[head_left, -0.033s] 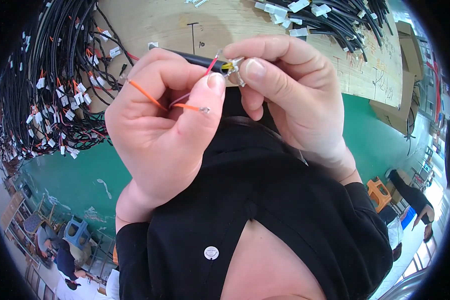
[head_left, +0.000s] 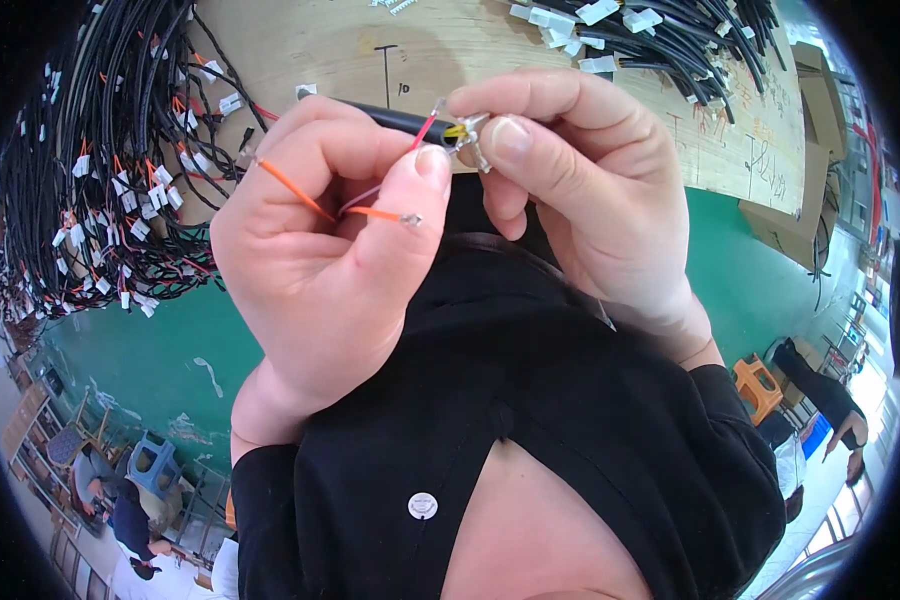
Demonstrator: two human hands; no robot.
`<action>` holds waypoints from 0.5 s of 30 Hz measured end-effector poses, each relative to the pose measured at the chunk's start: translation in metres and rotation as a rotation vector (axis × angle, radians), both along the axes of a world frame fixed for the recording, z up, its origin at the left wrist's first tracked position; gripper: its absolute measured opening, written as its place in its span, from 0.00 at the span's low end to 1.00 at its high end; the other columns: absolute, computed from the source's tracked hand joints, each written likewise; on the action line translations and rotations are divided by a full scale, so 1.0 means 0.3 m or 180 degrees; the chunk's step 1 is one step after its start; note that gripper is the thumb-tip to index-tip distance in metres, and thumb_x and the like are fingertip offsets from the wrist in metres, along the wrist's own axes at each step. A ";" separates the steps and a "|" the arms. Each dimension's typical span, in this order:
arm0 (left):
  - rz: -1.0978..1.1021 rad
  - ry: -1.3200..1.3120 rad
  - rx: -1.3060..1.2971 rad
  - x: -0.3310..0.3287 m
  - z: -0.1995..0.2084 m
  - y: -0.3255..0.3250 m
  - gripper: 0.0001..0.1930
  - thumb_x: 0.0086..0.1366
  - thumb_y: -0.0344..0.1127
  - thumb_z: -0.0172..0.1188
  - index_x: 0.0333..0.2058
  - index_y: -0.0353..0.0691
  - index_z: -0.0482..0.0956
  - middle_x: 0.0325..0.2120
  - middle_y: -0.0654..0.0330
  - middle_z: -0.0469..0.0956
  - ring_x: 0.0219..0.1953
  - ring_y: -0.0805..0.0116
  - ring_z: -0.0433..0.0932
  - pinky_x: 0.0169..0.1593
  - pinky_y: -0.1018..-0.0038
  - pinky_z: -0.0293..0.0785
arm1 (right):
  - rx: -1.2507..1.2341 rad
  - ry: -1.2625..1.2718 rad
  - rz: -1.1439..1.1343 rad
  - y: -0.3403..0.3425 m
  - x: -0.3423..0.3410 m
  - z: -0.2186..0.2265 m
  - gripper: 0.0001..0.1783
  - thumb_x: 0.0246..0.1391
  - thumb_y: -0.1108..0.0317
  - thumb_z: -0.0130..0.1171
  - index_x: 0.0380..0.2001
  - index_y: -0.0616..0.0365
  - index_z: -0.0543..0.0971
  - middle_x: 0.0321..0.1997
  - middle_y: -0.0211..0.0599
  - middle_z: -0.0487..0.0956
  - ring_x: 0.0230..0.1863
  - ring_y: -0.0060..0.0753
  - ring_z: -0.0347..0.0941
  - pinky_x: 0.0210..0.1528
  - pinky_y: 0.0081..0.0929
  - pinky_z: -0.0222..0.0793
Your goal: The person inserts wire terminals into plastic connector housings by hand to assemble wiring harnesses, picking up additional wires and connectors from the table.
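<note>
My left hand (head_left: 330, 240) is closed around a black cable (head_left: 395, 119) whose sheathed end points right. Loose orange wires (head_left: 295, 189) with metal terminals stick out between its fingers, and a red wire (head_left: 425, 131) tipped with a terminal rises past the thumb. Yellow wires (head_left: 455, 131) show at the sheath's end, next to several small shiny terminals (head_left: 478, 150). Thumb and index finger of my right hand (head_left: 590, 170) pinch these terminals. The fingertips partly cover them, so which wire each belongs to is unclear.
Black cable bundles with white connectors (head_left: 120, 190) hang over the wooden table's (head_left: 530, 100) left side. More black cables (head_left: 680, 45) with white connectors lie at the far right. Cardboard boxes (head_left: 785, 230) stand beyond the right edge. Stools and other people are farther off on both sides.
</note>
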State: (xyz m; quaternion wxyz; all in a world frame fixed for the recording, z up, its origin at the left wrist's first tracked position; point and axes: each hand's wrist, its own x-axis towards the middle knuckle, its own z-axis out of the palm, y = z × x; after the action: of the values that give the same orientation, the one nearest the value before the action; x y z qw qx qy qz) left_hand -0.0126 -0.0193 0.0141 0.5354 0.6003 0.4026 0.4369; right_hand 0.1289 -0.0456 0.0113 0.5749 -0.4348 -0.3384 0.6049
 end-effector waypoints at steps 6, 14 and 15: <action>0.0044 0.0037 0.0002 0.001 -0.001 -0.002 0.03 0.51 0.23 0.50 0.21 0.32 0.70 0.21 0.64 0.66 0.24 0.80 0.60 0.29 0.84 0.54 | -0.0179 0.0392 0.0173 0.002 0.007 0.003 0.10 0.50 0.73 0.49 0.35 0.68 0.72 0.21 0.31 0.71 0.16 0.14 0.64 0.17 0.09 0.59; -0.0038 -0.0011 -0.0115 -0.002 0.004 0.001 0.02 0.51 0.22 0.50 0.21 0.32 0.69 0.21 0.64 0.66 0.24 0.80 0.60 0.30 0.84 0.54 | -0.0092 0.0321 0.0172 0.002 0.008 -0.001 0.09 0.49 0.75 0.49 0.35 0.68 0.72 0.22 0.32 0.71 0.17 0.15 0.64 0.17 0.09 0.59; -0.0046 -0.0012 -0.0061 -0.003 0.000 0.000 0.02 0.51 0.23 0.50 0.21 0.32 0.69 0.22 0.64 0.66 0.24 0.80 0.60 0.30 0.84 0.54 | 0.0055 0.0138 0.0141 0.001 0.006 -0.003 0.09 0.49 0.75 0.49 0.34 0.68 0.73 0.23 0.33 0.71 0.17 0.15 0.64 0.17 0.10 0.59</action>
State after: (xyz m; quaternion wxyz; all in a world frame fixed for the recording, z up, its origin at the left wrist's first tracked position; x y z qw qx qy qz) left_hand -0.0135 -0.0193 0.0142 0.5451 0.5972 0.4014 0.4302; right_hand 0.1308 -0.0453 0.0105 0.5723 -0.4090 -0.3406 0.6239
